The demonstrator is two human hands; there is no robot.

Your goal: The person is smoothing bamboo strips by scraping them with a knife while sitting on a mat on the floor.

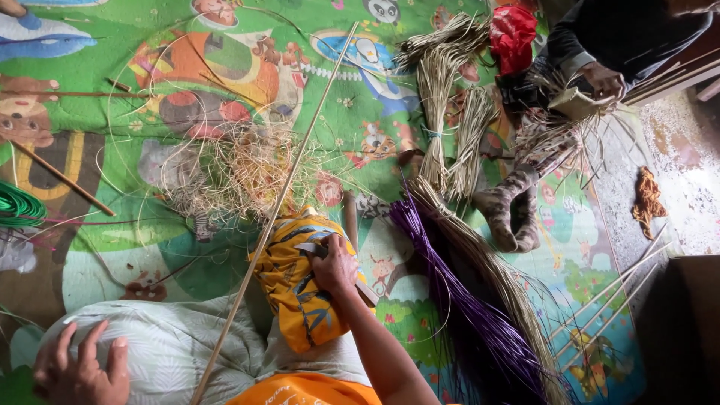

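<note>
I'm sitting on the floor of a home turned weaving corner. Under me spreads a children's cartoon play mat (225, 67), bright green with animals. Bundles of dried straw (439, 90) lie across it, beside a sheaf of purple-dyed fibre (457, 300) and a loose tangle of shavings (240, 169). Opposite me another person (600, 75) sits plaiting straw by bare speckled floor (690, 150).

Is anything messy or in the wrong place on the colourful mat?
Yes. A tangled heap of pale, curly straw shavings lies loose on the cartoon-patterned play mat, unlike the neatly tied tan reed bundles and the purple fibre bundle. An orange-brown scrap also sits alone on the bare speckled floor, off the mat.
</note>
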